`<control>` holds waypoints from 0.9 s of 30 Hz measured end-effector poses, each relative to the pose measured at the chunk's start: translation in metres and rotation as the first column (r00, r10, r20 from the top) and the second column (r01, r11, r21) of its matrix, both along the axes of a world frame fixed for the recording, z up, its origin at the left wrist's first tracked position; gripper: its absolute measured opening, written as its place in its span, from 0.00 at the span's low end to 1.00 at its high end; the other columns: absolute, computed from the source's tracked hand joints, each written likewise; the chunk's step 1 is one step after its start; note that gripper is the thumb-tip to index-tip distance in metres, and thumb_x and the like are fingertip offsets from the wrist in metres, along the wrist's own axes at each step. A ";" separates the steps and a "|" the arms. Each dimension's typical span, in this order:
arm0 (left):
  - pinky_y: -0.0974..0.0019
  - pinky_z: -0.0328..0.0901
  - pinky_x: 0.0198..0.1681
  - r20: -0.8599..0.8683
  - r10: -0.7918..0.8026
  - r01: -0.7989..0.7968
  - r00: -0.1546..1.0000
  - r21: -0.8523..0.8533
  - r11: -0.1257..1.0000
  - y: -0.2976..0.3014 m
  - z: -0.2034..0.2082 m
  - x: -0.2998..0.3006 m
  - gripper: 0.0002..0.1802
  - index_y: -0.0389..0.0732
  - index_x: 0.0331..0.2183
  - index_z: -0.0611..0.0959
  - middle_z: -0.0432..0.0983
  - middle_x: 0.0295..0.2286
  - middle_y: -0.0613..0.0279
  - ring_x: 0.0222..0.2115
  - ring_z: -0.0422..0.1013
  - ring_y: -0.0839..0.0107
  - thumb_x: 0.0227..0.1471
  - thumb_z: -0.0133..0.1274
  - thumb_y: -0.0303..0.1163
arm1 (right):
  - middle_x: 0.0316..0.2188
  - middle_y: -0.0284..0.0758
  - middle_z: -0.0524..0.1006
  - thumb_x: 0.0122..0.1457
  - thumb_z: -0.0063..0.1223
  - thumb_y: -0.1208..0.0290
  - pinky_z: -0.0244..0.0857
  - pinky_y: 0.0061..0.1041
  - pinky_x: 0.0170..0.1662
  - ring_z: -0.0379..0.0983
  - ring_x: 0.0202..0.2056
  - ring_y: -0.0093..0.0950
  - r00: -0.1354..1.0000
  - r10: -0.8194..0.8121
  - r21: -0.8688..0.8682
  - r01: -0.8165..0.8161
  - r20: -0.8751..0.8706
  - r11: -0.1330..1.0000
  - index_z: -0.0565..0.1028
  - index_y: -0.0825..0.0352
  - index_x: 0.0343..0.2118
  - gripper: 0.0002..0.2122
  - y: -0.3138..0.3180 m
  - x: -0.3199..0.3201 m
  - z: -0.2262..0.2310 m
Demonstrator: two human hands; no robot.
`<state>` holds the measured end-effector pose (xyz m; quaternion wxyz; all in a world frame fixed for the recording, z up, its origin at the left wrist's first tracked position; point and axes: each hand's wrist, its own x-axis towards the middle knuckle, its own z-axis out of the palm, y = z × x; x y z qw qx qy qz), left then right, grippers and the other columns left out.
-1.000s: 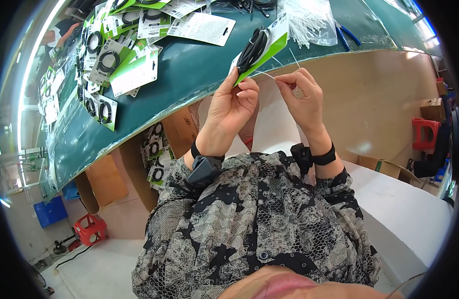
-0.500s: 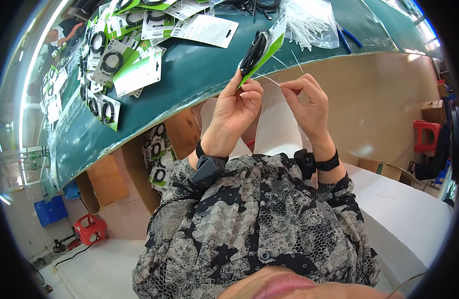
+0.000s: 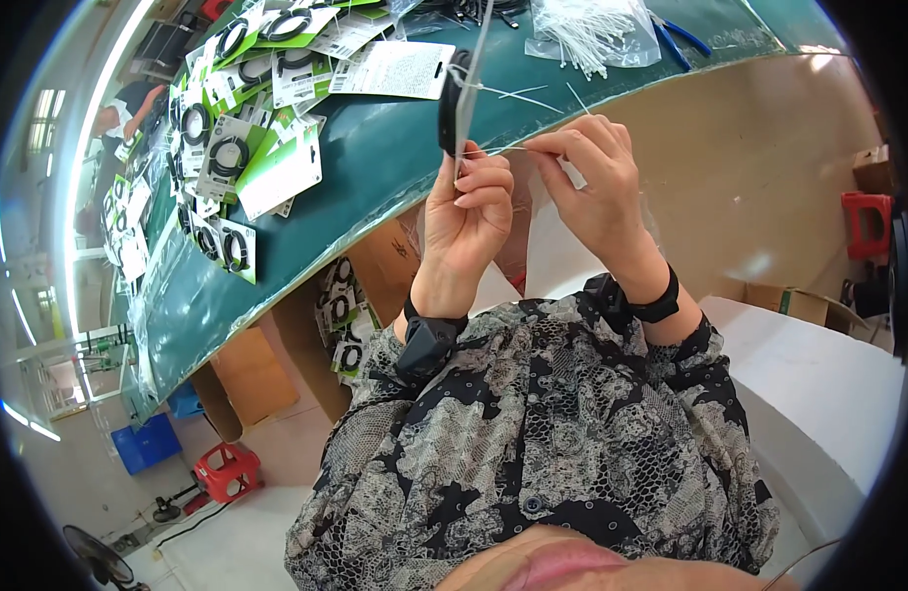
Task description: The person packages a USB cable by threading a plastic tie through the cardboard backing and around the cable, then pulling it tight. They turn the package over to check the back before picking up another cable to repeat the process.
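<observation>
Upright in my left hand (image 3: 471, 212) is a packaging card (image 3: 470, 98), seen nearly edge-on, with a coiled black cable (image 3: 448, 113) on it. The left fingers are closed round its lower end. A white cable tie (image 3: 518, 97) sticks out to the right from the upper part of the card. My right hand (image 3: 600, 177) pinches the end of another thin white tie (image 3: 508, 149) that runs to the card near my left fingertips. One more thin white strip (image 3: 577, 98) rises beside the right fingers; where it begins is hidden.
Carded black cables (image 3: 227, 158) are heaped on the green table (image 3: 375, 128) at the left. A bag of white cable ties (image 3: 592, 30) and blue-handled pliers (image 3: 681, 41) lie at the back right. Carton flaps (image 3: 247, 374) and more carded cables (image 3: 344, 305) are below the table edge.
The card has turned from a slanted view, green side showing, to nearly edge-on and upright. My right hand has moved slightly left and up, keeping its pinch.
</observation>
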<state>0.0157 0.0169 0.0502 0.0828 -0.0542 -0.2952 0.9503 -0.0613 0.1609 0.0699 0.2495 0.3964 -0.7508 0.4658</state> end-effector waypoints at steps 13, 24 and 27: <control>0.69 0.72 0.38 -0.001 0.243 -0.138 0.970 -0.826 0.546 0.010 -0.015 -0.005 0.15 0.43 0.47 0.71 0.73 0.44 0.61 0.40 0.73 0.71 0.58 0.49 0.32 | 0.28 0.34 0.74 0.46 0.59 0.79 0.59 0.30 0.39 0.69 0.32 0.33 0.918 0.062 -0.194 0.017 0.392 0.981 0.75 0.62 0.33 0.10 -0.007 0.001 -0.023; 0.64 0.71 0.45 -0.249 0.471 -0.321 0.847 -0.944 0.078 0.008 -0.022 -0.005 0.18 0.40 0.49 0.70 0.73 0.43 0.61 0.42 0.72 0.68 0.56 0.48 0.22 | 0.33 0.33 0.71 0.48 0.61 0.74 0.60 0.33 0.44 0.67 0.36 0.33 0.940 -0.007 0.138 0.057 -0.341 0.989 0.73 0.60 0.41 0.15 0.011 0.005 -0.001; 0.63 0.70 0.46 -0.309 0.459 -0.348 0.833 -0.937 0.001 0.007 -0.026 0.001 0.18 0.40 0.49 0.70 0.72 0.43 0.60 0.42 0.72 0.68 0.56 0.47 0.21 | 0.34 0.30 0.71 0.44 0.62 0.74 0.58 0.31 0.46 0.65 0.40 0.32 0.968 -0.012 0.228 0.071 -0.251 0.971 0.75 0.59 0.40 0.18 0.000 0.008 0.010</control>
